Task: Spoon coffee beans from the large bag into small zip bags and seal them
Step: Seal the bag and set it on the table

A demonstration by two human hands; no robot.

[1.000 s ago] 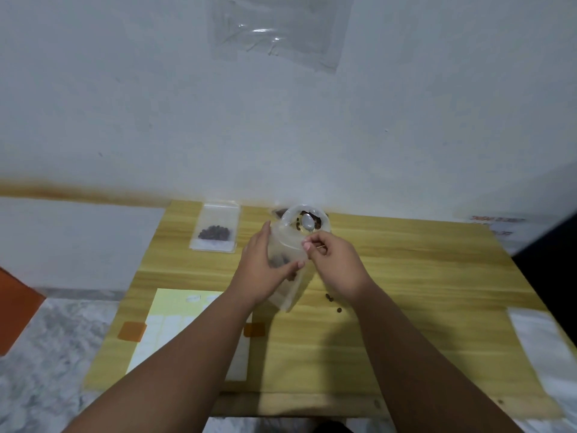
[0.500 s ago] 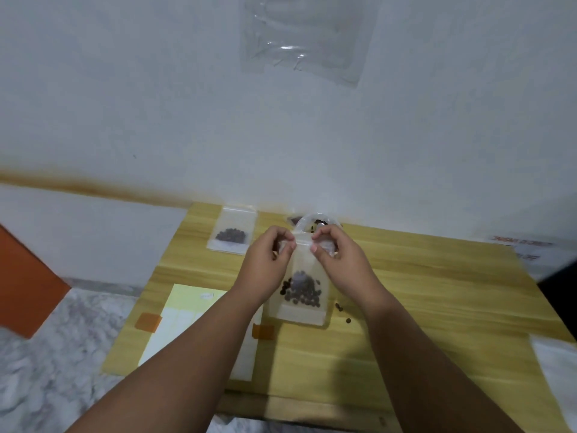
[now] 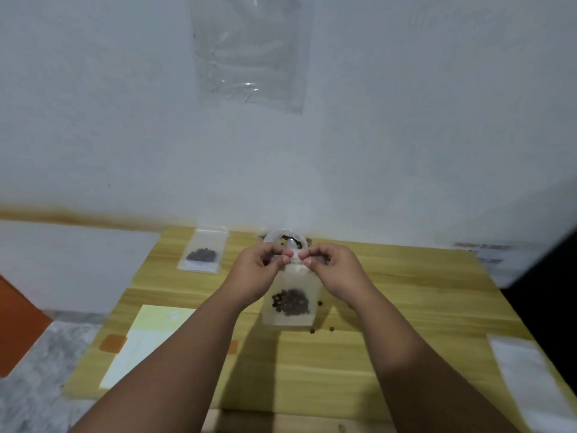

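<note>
Pinches bag [image 3: 292, 303] at its top edge with both hands: left hand [image 3: 257, 275] and right hand [image 3: 338, 275] each clamped on the zip strip between thumb and fingertips, tips almost meeting at mid-strip. Hangs upright below the pinch, with beans [image 3: 291, 302] heaped at the bottom and the lower edge at or just above the table [image 3: 421, 307]; cannot tell which.

A second ago: left hand wrapped round the bag's body, right hand at its mouth, bag leaning. Half a second ago: both hands up on the strip, in much the same pinch as now. Reads as filling finished for this bag and sealing under way. Cannot tell whether the zip is closed along its whole length.

Just behind the grip, large bag [image 3: 285, 240] standing open. Far left of the grip, filled bag [image 3: 203, 254] lying flat. Below and right of the pinch, loose beans [image 3: 312, 331] on the table, probably worth gathering before the next bag.
</note>
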